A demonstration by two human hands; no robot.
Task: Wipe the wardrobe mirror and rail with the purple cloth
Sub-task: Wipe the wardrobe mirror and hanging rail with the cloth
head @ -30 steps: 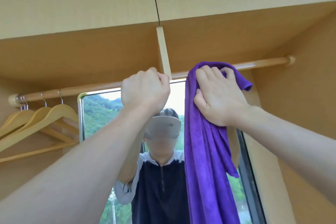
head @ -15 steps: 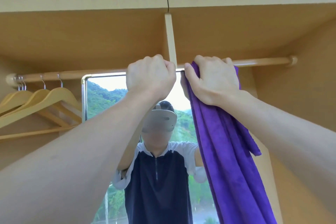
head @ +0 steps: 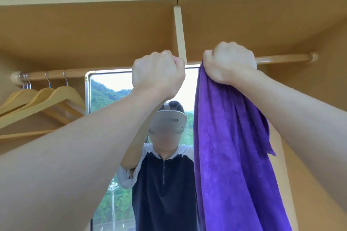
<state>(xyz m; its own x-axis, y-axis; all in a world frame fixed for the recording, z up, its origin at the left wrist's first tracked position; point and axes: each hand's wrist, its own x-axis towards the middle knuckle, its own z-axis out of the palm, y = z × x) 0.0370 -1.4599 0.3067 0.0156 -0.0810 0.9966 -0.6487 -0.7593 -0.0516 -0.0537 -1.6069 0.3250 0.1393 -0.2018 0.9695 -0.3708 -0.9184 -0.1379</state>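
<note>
Two bare forearms reach up from the lower corners, each ending in a fist at the rail. The left hand (head: 157, 75) is curled shut around the round pale wooden wardrobe rail (head: 281, 59), with nothing else in its grip. Just beside it, the right hand (head: 228, 62) is closed tight on the top of the long purple terry cloth (head: 225, 146), bunching it against the rail; the cloth hangs straight down from that fist and covers the right part of the gold-framed wardrobe mirror (head: 110, 99) behind. The mirror stands against the back of the open tan wood wardrobe (head: 93, 33) and reflects a person in a dark top. At far left four pale wooden coat hangers (head: 56, 97) hang from the rail, well apart from both hands. A pale vertical strut (head: 179, 32) meets the rail between the hands.
</note>
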